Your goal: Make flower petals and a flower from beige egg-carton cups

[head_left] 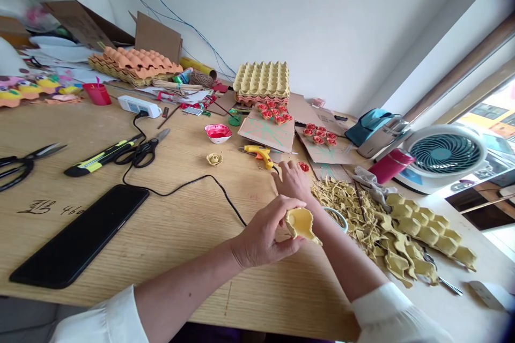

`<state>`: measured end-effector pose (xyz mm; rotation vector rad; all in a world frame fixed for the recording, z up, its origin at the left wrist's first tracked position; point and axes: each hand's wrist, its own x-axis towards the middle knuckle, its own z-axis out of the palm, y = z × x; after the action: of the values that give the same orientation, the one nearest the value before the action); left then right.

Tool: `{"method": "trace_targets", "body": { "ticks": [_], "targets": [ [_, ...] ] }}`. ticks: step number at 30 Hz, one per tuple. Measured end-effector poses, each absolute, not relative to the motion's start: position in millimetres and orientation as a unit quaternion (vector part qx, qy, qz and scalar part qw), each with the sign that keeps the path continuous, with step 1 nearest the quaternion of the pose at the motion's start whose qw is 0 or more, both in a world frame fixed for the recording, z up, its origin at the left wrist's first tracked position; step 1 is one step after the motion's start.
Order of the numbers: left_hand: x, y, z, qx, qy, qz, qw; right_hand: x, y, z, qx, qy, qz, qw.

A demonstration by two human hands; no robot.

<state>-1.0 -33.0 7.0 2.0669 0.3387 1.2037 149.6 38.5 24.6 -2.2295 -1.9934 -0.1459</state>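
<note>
My left hand (271, 230) is closed on a yellow egg-carton cup (300, 223) with a torn, wavy rim, its hollow side facing me. Stretched forward across the table, my right hand (293, 182) has its fingers apart and pointing down, with the fingertips partly hidden. Just beyond them lies a yellow glue gun (259, 154), close to its handle end; contact is unclear. A small red paper flower (303, 166) is right of that hand. To the left sits a plain yellow carton rose (214, 158), near a bowl of red paint (218, 133).
Red flowers (319, 133) stand on cardboard. Carton scraps (358, 209) and a cut egg tray (430, 225) lie right, near a fan (442, 155). Scissors (145, 153), a utility knife (100, 158) and a phone (82, 233) lie left; a black cord (193, 178) crosses the table.
</note>
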Motion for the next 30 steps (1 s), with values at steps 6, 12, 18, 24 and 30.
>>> {"method": "trace_targets", "body": {
  "ticks": [6,12,18,24,30],
  "targets": [
    [1.2,-29.8,5.1,0.768,0.183,0.454,0.414,213.9,-44.1,27.3,-0.734,-0.667,-0.093,0.088],
    [5.0,-20.8,-3.2,0.736,0.253,0.435,0.453,239.2,-80.4,6.5,-0.743,-0.664,-0.060,0.061],
    [8.8,-13.5,-10.3,0.685,0.280,0.444,0.505,243.5,-83.2,-5.3,-0.749,-0.657,-0.051,0.071],
    [11.0,-10.1,-12.2,0.668,0.295,0.427,0.534,256.7,-90.9,-13.1,-0.731,-0.670,-0.027,0.126],
    [9.1,-12.4,-4.7,0.636,0.302,0.407,0.582,256.4,-95.1,-7.3,-0.742,-0.666,-0.051,0.062]
  ]
}}
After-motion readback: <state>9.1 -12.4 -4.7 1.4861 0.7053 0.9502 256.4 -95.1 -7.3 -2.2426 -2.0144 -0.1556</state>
